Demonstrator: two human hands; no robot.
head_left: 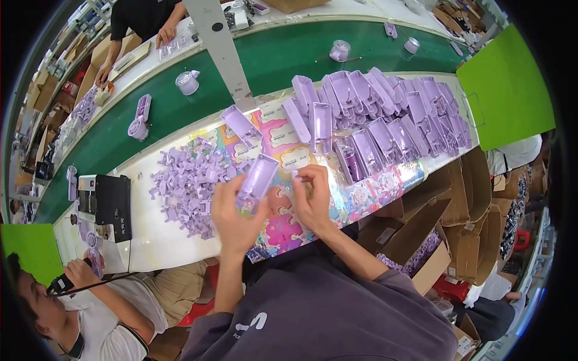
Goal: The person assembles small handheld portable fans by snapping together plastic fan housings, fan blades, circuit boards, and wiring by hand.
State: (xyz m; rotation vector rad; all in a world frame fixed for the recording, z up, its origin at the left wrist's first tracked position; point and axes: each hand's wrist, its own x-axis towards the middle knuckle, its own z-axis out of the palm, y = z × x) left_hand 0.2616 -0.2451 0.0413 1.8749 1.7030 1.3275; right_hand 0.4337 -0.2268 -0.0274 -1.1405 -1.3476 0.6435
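My left hand (233,219) is closed around a long lavender plastic housing (261,174), its hollow side facing up. Just right of it, my right hand (315,197) pinches a small lavender plastic piece (295,173) between thumb and finger. The two hands are apart, over a colourful printed sheet (289,231). To the left lies a heap of small lavender plastic parts (189,186). One similar housing (241,124) rests beyond my left hand. Rows of lavender housings (367,147), some with thin wires, are stacked to the right.
A green conveyor belt (277,54) runs along the far side, carrying several lavender parts. A metal post (218,45) rises before it. At left stands a black and white device (105,204); a co-worker (120,295) sits near it. Cardboard boxes (430,265) stand at the right.
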